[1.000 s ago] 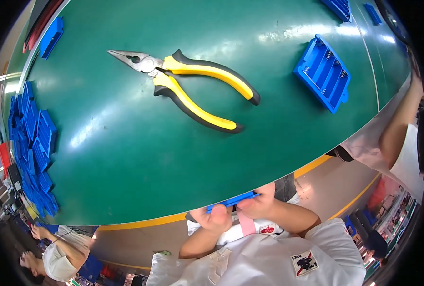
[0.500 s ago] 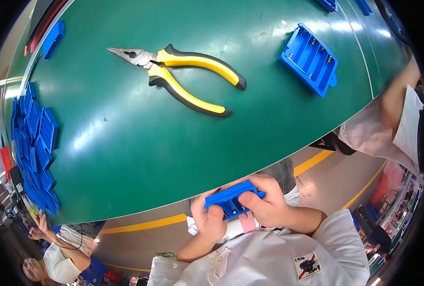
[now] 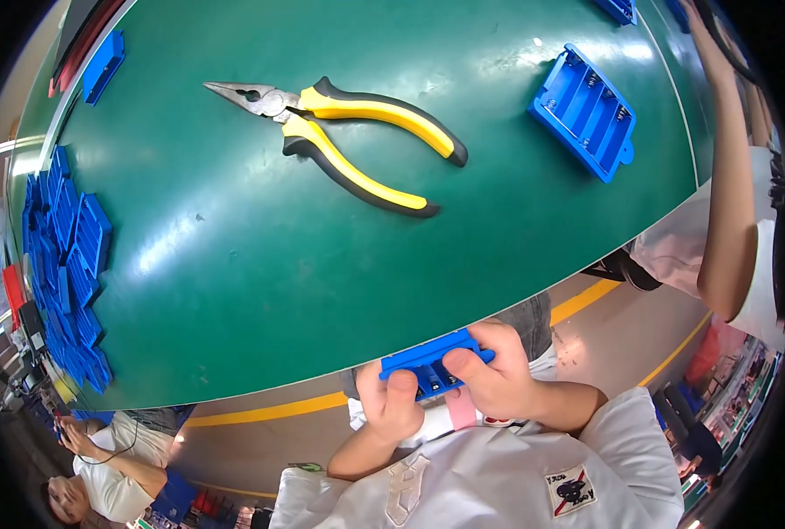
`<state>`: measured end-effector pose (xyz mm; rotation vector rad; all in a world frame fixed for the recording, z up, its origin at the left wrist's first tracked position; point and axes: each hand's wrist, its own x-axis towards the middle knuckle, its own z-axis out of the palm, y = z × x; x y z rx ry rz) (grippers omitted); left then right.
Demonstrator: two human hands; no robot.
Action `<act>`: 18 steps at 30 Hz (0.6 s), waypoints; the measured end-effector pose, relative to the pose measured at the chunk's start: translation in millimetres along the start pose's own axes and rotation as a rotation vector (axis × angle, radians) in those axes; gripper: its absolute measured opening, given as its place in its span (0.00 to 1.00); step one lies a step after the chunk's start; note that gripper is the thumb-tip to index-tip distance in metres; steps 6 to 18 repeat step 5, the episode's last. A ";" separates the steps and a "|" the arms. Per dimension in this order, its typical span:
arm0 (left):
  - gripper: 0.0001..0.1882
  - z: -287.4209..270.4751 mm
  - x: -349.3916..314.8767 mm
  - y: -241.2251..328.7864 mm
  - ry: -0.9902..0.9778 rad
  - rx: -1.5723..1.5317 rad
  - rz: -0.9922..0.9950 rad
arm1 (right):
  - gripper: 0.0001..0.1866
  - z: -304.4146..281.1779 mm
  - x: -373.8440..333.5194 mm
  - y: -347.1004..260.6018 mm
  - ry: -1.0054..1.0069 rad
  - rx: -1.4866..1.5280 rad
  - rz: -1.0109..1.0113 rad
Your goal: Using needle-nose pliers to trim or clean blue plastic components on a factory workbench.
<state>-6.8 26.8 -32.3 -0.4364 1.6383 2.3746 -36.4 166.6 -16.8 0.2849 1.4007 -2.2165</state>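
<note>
Both hands hold one blue plastic battery holder (image 3: 429, 354) at the near edge of the table, close to my body. My left hand (image 3: 387, 406) is closed on its left end, with the thumb pressing the near side. The right end sits in my right hand (image 3: 502, 372), whose thumb lies over the open compartments. Small metal contacts show inside between the thumbs. Fingers behind the holder are mostly hidden.
Yellow-black needle-nose pliers (image 3: 370, 109) lie spread on the green table (image 3: 260, 291). Another battery holder (image 3: 586, 113) with springs rests at right. Blue holders are piled (image 3: 68, 264) at the left edge. Co-workers sit left (image 3: 115, 472) and right, the right one's arm (image 3: 729, 185) stretched forward.
The battery holder has tipped slightly in my hands, which stay in place. The right co-worker's arm has reached far forward; the left co-worker's hand has drawn back from the pile.
</note>
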 end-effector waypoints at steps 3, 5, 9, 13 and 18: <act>0.34 5.0 2.4 6.8 0.022 0.042 -0.017 | 0.10 -1.6 0.8 2.0 0.003 -0.038 -0.031; 0.35 -1.3 -0.1 1.0 0.029 0.095 -0.012 | 0.11 -1.9 1.6 3.2 0.010 -0.065 -0.053; 0.35 -1.3 -0.1 1.0 0.029 0.095 -0.012 | 0.11 -1.9 1.6 3.2 0.010 -0.065 -0.053; 0.35 -1.3 -0.1 1.0 0.029 0.095 -0.012 | 0.11 -1.9 1.6 3.2 0.010 -0.065 -0.053; 0.35 -1.3 -0.1 1.0 0.029 0.095 -0.012 | 0.11 -1.9 1.6 3.2 0.010 -0.065 -0.053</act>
